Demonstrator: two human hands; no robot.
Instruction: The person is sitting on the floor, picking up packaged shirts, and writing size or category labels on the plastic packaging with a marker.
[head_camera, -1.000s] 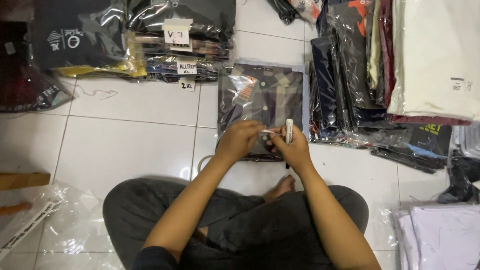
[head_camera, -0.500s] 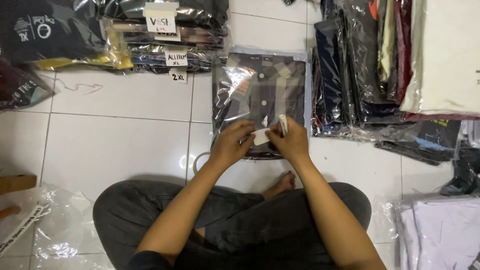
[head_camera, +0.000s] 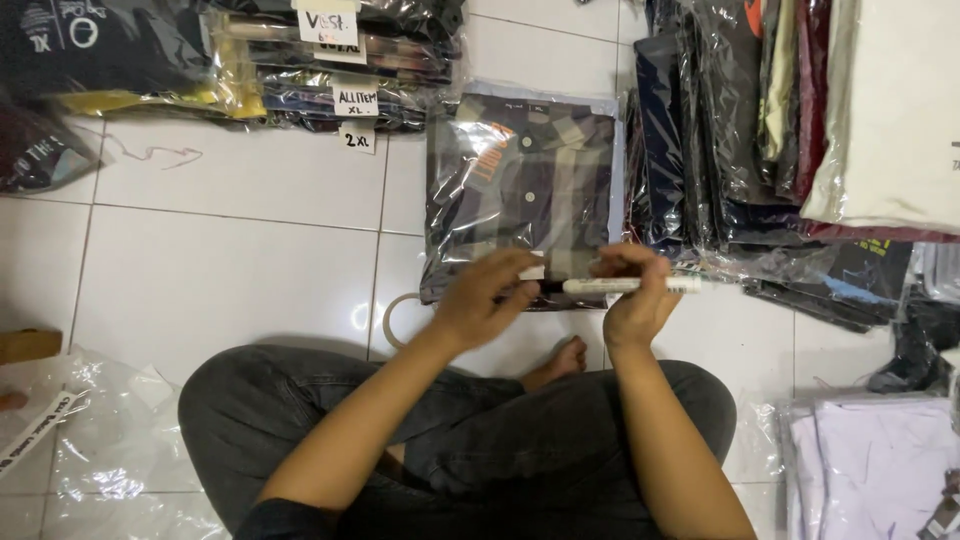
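My right hand (head_camera: 632, 300) now grips the marker (head_camera: 630, 285) level; my left hand (head_camera: 485, 298) pinches its dark end above the bagged shirt (head_camera: 525, 170), formerly upright.

Bagged folded clothes (head_camera: 330, 60) with paper size tags (head_camera: 356, 100) lie stacked along the far edge of the white tiled floor (head_camera: 220, 260). More upright bagged garments (head_camera: 780, 120) crowd the far right corner. Empty clear plastic bags (head_camera: 110, 450) lie near the left edge.

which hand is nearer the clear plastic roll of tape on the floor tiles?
Left. The left hand sits just right of the clear tape roll, by its rim. The right hand is farther right, gripping the white marker pen.
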